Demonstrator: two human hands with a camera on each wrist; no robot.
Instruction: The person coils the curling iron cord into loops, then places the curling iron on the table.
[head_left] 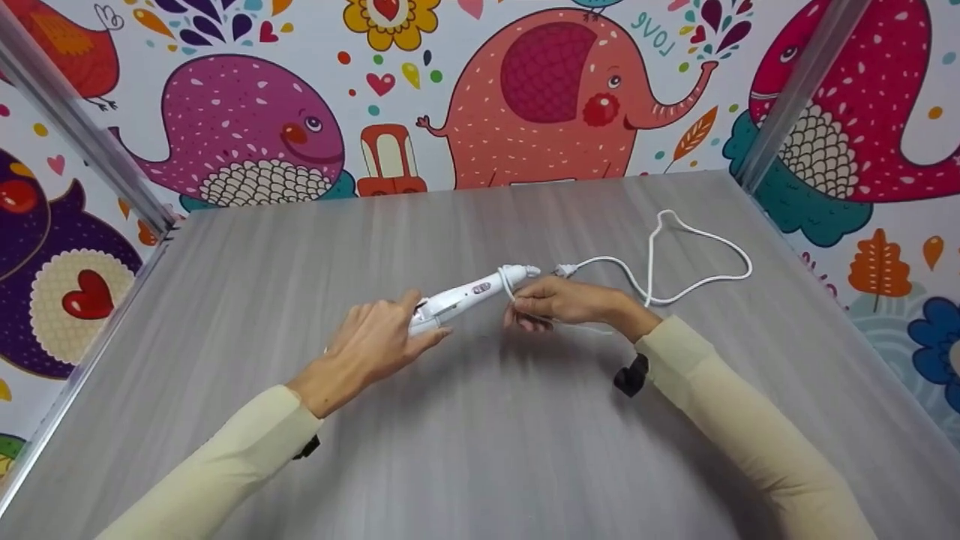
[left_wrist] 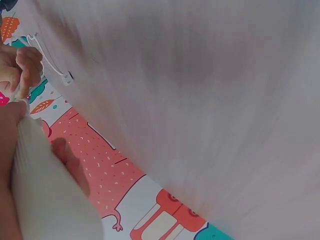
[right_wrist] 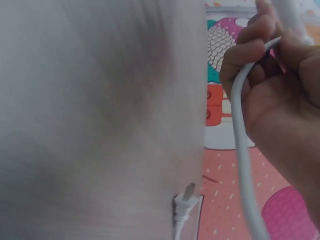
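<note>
A white curling iron (head_left: 471, 294) is held at a slant over the table, its button side facing up. My left hand (head_left: 371, 337) grips its lower left end; in the left wrist view its white body (left_wrist: 50, 195) fills the lower left corner. At the iron's other end, a turn of white cord (head_left: 507, 283) goes around the handle. My right hand (head_left: 562, 301) pinches the cord beside that end. The right wrist view shows the cord (right_wrist: 241, 135) running from between the thumb and fingers past the palm. The two-pin plug (right_wrist: 185, 204) lies on the table.
The rest of the cord makes a wide loop (head_left: 731, 247) on the right rear of the grey wood-grain table (head_left: 480, 450). Walls printed with cartoon animals (head_left: 540, 112) stand behind and at both sides, with metal posts (head_left: 795, 97) at the back corners.
</note>
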